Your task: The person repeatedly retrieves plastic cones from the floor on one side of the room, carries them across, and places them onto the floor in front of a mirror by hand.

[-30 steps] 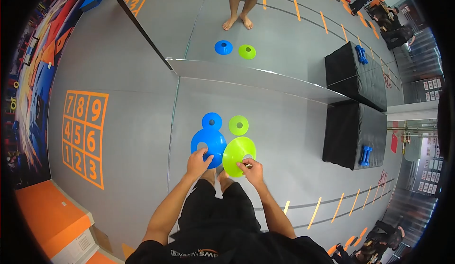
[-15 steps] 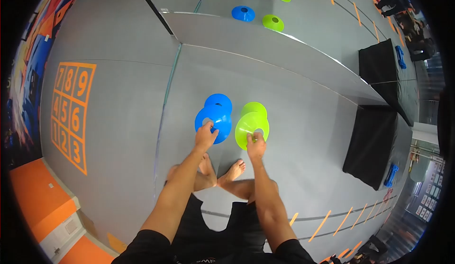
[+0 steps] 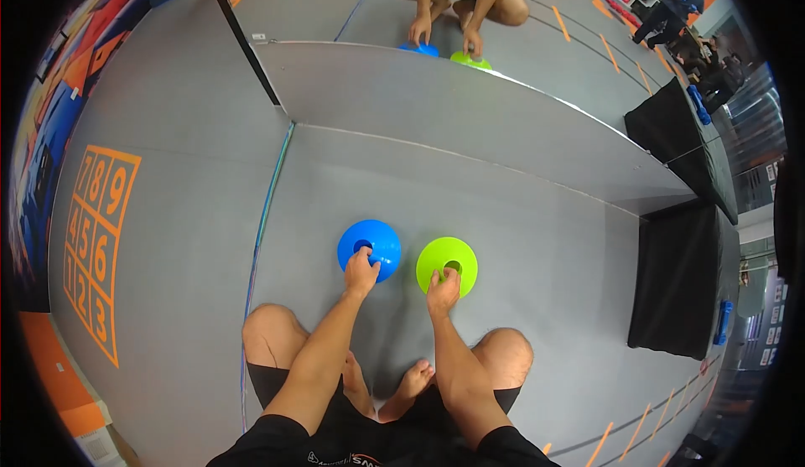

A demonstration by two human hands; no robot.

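Here, blue cone [image 3: 384, 245] beneath left hand [image 3: 360, 272], green cone [image 3: 434, 256] beneath right hand [image 3: 444, 290].

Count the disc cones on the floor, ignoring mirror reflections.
2 visible: a blue cone at the person's left hand and a green cone at the right hand. Others may be nested underneath, hidden from this view.

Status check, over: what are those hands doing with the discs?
Left hand on blue disc; right hand on green disc. Discs side by side, apart, on grey floor. No obstruction visible between them.
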